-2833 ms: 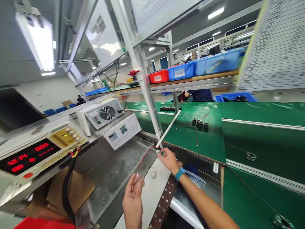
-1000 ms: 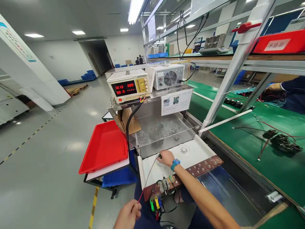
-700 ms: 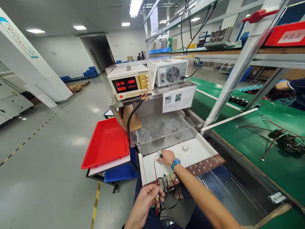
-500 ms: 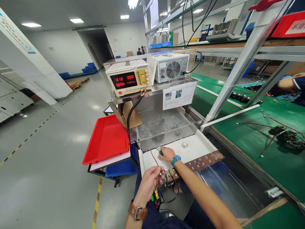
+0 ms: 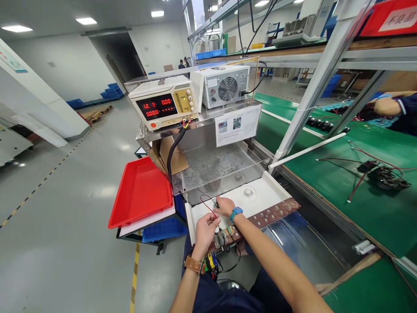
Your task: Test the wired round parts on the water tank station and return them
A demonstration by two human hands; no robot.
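My left hand [image 5: 206, 231] pinches a thin red wire [image 5: 207, 206] between thumb and fingertips. Close beside it, my right hand [image 5: 226, 206] is closed on a small dark part [image 5: 216, 204], mostly covered by the fingers; its kind is unclear. The red wire arcs up between the two hands. Both hands are over the near left part of a white work tray [image 5: 265, 191]. Along the tray's front edge runs a brown strip [image 5: 280, 209] with rows of metal studs. Clips and cables [image 5: 221, 238] hang at its left end, just below my hands.
A power supply [image 5: 163, 104] with red digits and a grey fan-backed unit [image 5: 224, 89] stand on a metal shelf behind. A clear panel [image 5: 228, 180] crosses behind the tray. Left is a red tray [image 5: 141, 191]; right, a green bench [image 5: 384, 148] with wired parts and another person's arm.
My left hand has moved forward, nearer to my right hand, and the red wire now bends in a wider arc. The view has shifted slightly to the right.
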